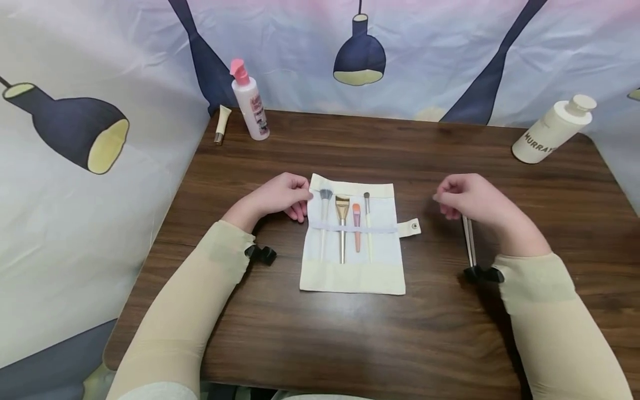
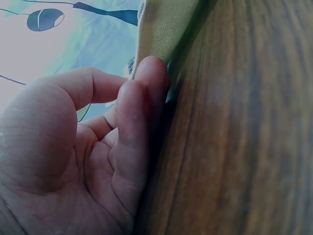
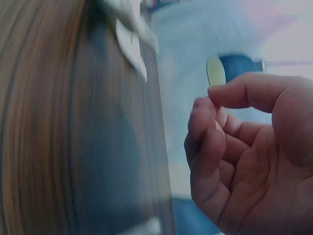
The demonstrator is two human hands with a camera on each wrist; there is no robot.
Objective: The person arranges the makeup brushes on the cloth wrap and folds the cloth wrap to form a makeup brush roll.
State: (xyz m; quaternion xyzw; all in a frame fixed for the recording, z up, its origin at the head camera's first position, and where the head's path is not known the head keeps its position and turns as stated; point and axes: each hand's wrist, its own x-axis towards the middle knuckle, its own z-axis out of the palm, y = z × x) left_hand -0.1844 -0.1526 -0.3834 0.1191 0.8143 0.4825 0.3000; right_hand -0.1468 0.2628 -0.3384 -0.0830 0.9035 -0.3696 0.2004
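A cream fabric brush roll (image 1: 352,278) lies unfolded on the table, with makeup brushes under its elastic band: a fluffy grey-tipped brush (image 1: 326,194), a flat gold one (image 1: 342,208), a short pink one (image 1: 356,222) and a slim dark-tipped one (image 1: 367,203). My left hand (image 1: 282,195) pinches the roll's upper left edge between thumb and fingers; the left wrist view shows the fabric (image 2: 164,34) at the fingertips. To the right of the roll's snap strap (image 1: 410,228), my right hand (image 1: 472,199) hovers with loosely curled fingers and holds nothing.
Slim silvery sticks (image 1: 469,241) show below the right hand, partly hidden by it. A pink-capped pump bottle (image 1: 252,108) and a small tube (image 1: 222,125) stand at the back left. At the back right is a white bottle (image 1: 552,130). Printed curtain (image 1: 300,50) hangs behind the table.
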